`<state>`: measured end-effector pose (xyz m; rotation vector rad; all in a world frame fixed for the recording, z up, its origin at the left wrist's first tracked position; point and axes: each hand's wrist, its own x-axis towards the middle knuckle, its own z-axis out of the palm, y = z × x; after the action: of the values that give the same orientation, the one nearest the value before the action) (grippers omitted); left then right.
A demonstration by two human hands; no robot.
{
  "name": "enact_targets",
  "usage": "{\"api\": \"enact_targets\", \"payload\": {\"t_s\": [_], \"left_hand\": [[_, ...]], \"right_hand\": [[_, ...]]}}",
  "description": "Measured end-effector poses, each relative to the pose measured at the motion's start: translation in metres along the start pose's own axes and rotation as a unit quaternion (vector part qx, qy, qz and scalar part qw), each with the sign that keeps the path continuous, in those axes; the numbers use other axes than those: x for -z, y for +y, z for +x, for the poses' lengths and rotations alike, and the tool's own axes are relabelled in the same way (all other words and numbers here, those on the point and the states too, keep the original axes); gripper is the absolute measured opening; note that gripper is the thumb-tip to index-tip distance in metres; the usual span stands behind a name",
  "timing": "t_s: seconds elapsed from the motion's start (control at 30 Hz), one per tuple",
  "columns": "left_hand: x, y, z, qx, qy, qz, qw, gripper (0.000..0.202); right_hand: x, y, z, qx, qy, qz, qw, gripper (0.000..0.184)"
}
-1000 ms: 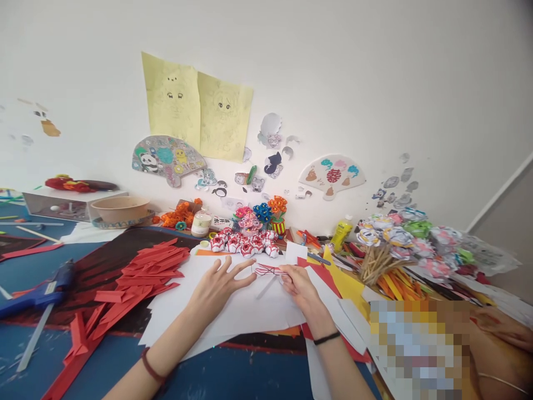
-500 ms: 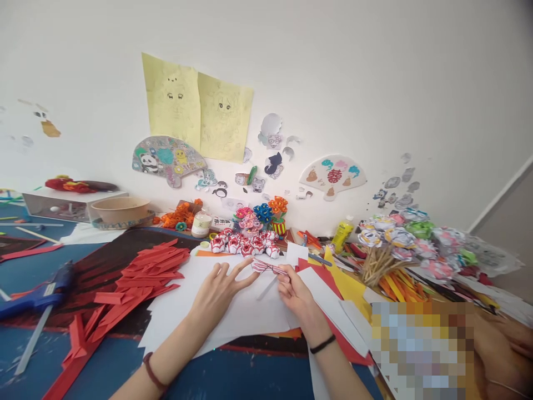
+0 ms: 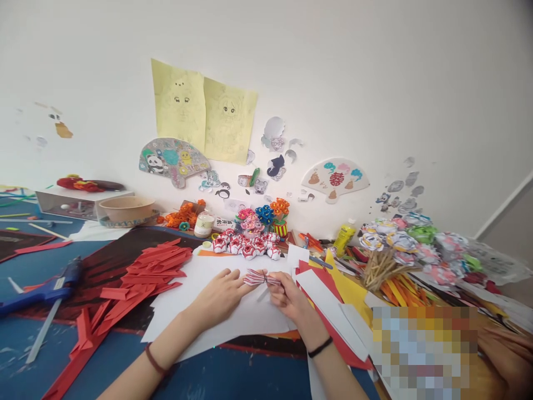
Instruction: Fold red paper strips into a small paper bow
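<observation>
striped red-and-white paper bundle (image 3: 255, 277), dark tie (image 3: 265, 279) round middle, held above white paper sheets (image 3: 200, 322) on blue worktop (image 3: 233, 375). right hand (image 3: 287, 295) – grip narrow, pinching bundle's right end. left hand (image 3: 219, 294) – at bundle's left end, cannot tell whether grip is closed. far: red-and-white paper flowers (image 3: 249, 246). left: folded red paper strips (image 3: 156, 266), blue glue gun (image 3: 58, 288). right: paper-flower bunch (image 3: 402, 243) on thin sticks (image 3: 377, 271).

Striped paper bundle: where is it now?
Head view, below centre: the bundle is in the right hand, its other end at the left hand, over white paper.
</observation>
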<state>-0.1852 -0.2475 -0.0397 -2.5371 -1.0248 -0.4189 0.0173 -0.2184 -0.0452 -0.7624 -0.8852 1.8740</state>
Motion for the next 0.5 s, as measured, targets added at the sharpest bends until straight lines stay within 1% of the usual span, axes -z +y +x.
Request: {"api": "enact_targets", "payload": {"t_s": [0.07, 0.13, 0.2, 0.27, 0.3, 0.37, 0.43, 0.5], "left_hand": [[0.002, 0.002, 0.0, -0.008, 0.008, -0.044, 0.999, 0.037], [0.004, 0.005, -0.001, -0.004, 0.025, -0.098, 0.995, 0.037], [0.005, 0.008, -0.003, 0.017, 0.047, -0.164, 0.985, 0.04], [0.005, 0.01, -0.003, 0.049, 0.065, -0.231, 0.97, 0.043], [0.004, 0.011, -0.003, 0.064, 0.073, -0.264, 0.96, 0.044], [0.003, 0.012, -0.002, 0.089, 0.085, -0.324, 0.938, 0.043], [0.002, 0.012, -0.001, 0.11, 0.093, -0.372, 0.917, 0.041], [0.001, 0.011, 0.0, 0.125, 0.093, -0.397, 0.905, 0.041]], "right_hand": [[-0.004, 0.0, -0.003, 0.017, -0.022, -0.013, 1.0, 0.027], [-0.007, 0.0, -0.006, 0.032, -0.05, -0.05, 0.997, 0.028], [-0.01, 0.0, -0.008, 0.062, -0.062, -0.116, 0.989, 0.036], [-0.012, 0.001, -0.009, 0.12, -0.052, -0.199, 0.971, 0.043], [-0.012, 0.001, -0.008, 0.154, -0.046, -0.24, 0.957, 0.045], [-0.012, 0.001, -0.008, 0.21, -0.04, -0.32, 0.923, 0.042], [-0.014, 0.002, -0.009, 0.259, -0.02, -0.405, 0.877, 0.035], [-0.015, 0.003, -0.011, 0.305, 0.013, -0.48, 0.822, 0.027]]}}
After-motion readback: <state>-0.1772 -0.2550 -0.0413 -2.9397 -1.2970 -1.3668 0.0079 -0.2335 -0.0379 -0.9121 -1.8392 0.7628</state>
